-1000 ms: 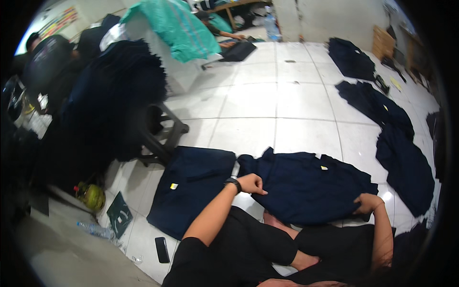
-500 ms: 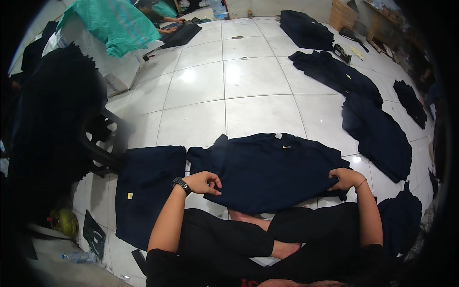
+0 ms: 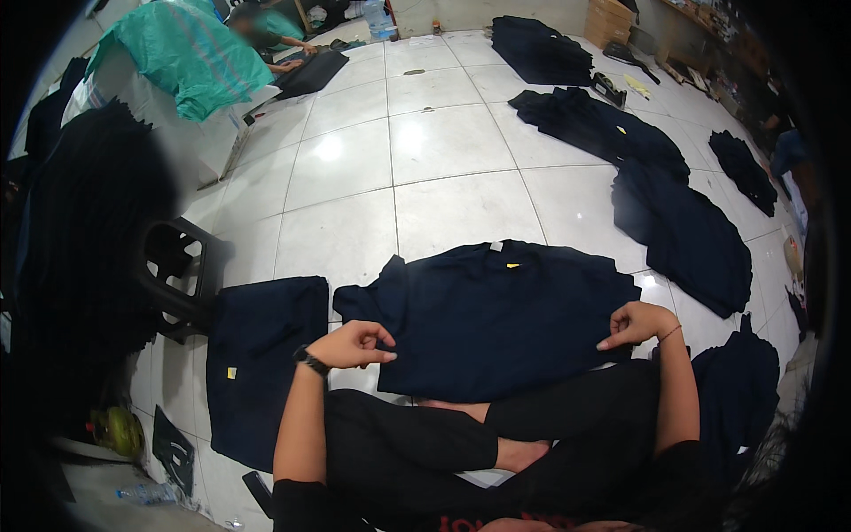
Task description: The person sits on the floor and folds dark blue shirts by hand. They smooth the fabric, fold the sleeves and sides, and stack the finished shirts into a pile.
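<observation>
Where the navy T-shirt (image 3: 505,319) is spread: left unfolded
Left hand (image 3: 359,344), right hand (image 3: 634,326): nearly closed; pinched cloth cannot be confirmed
Neighbouring garment (image 3: 270,363): apparently folded

Green sheet (image 3: 182,62), dark stool (image 3: 183,303), lying bottle (image 3: 146,494)

The white tiled floor (image 3: 452,208) carries a spread navy fabric shirt (image 3: 501,324), a folded rectangular navy garment (image 3: 266,355) and a black plastic stool (image 3: 188,306).

Navy shirt (image 3: 505,324), yellow-tagged near collar, spread on floor (image 3: 461,204).
</observation>
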Available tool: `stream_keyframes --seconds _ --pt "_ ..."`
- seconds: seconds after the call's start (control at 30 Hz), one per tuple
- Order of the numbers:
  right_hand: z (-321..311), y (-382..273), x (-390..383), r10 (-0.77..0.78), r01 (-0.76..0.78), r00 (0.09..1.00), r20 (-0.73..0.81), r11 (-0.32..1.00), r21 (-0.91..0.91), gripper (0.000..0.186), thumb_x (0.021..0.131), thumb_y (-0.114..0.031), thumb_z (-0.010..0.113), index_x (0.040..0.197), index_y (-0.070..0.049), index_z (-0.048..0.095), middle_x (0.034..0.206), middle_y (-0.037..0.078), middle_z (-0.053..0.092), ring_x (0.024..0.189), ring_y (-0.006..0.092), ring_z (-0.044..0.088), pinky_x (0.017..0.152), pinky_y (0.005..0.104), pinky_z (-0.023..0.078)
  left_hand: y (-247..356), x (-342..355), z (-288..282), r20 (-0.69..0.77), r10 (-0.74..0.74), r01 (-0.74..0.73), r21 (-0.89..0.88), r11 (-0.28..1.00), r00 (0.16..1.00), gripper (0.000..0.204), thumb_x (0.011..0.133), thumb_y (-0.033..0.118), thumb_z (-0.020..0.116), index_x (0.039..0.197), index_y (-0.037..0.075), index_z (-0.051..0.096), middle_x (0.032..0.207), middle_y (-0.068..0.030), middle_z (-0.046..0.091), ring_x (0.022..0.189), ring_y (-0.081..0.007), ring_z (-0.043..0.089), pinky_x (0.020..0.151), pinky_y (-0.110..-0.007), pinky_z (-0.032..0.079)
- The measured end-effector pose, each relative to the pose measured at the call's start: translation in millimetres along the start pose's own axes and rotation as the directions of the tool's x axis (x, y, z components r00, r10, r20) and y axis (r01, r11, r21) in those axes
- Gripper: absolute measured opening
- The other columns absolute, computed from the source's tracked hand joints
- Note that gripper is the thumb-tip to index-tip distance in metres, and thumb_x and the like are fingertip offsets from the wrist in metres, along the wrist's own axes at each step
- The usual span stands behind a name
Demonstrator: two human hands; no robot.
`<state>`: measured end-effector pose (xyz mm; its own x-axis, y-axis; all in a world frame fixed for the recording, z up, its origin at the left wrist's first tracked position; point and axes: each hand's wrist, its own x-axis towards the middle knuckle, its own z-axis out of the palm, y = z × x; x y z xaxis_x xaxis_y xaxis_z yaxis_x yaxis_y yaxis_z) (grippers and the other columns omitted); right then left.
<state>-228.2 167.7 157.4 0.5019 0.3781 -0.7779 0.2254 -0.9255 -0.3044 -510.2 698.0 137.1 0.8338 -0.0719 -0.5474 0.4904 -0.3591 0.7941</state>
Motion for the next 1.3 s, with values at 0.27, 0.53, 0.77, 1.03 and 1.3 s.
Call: stream_keyframes --seconds 0.27,0.53,0.77,1.03,1.3 --pt "-20.7 -58.4 15.9 -0.571 0.532 0.713 -0.407 0.819 -0.216 0.046 0.094 -0.049 0.081 0.093 -0.003 0.077 0.086 0.017 0.075 0.081 0.0329 0.072 0.076 0.042 0.056 -17.9 88.8 5.0 -0.075 0.53 -0.218 0.856 0.469 0.845 0.034 0.096 0.029 0.079 0.124 0.01 0.074 0.108 -0.0115 0.076 0.103 -0.0312 0.074 0.091 -0.041 0.059" --pt "-20.0 -71.8 111.9 -0.431 0.397 0.792 -0.432 0.902 -0.172 0.033 0.097 -0.038 0.078 0.101 -0.005 0.076 0.097 0.017 0.076 0.096 0.0368 0.072 0.085 0.0467 0.056 -28.8 182.8 37.6 -0.225 0.466 -0.086 0.826 0.557 0.856 0.079 0.093 0.044 0.081 0.161 0.023 0.048 0.169 -0.0207 0.038 0.157 -0.0421 0.037 0.117 -0.066 0.039" --pt "-31.8 35.3 180.6 -0.36 0.298 0.792 -0.493 0.933 -0.203 0.036 0.094 -0.029 0.082 0.119 -0.003 0.075 0.12 0.019 0.075 0.115 0.0384 0.071 0.101 0.0447 0.056 -57.8 172.7 -10.7 -0.369 -0.115 0.345 0.653 0.675 0.922 0.108 0.081 0.083 0.075 0.169 0.041 0.032 0.178 -0.0245 0.017 0.166 -0.0489 0.013 0.116 -0.084 0.027" --pt "-15.0 33.4 200.1 -0.383 0.356 0.676 -0.63 0.918 -0.176 0.028 0.096 -0.019 0.077 0.119 -0.005 0.072 0.125 0.018 0.07 0.122 0.0395 0.065 0.108 0.0462 0.052 -68.1 179.0 -15.6 -0.503 0.277 0.223 0.723 0.654 0.819 0.084 0.095 0.064 0.074 0.154 0.01 0.049 0.146 -0.0205 0.061 0.139 -0.0379 0.057 0.121 -0.064 0.035" --pt "-26.9 9.7 195.5 -0.228 0.186 0.813 -0.537 0.974 -0.132 0.018 0.099 -0.012 0.072 0.114 -0.003 0.073 0.114 0.022 0.073 0.112 0.0426 0.068 0.1 0.048 0.054 -36.5 202.9 -17.3 -0.388 0.559 -0.049 0.79 0.611 0.733 0.04 0.099 0.029 0.075 0.133 0.008 0.068 0.116 -0.0089 0.075 0.114 -0.0324 0.068 0.1 -0.051 0.05"
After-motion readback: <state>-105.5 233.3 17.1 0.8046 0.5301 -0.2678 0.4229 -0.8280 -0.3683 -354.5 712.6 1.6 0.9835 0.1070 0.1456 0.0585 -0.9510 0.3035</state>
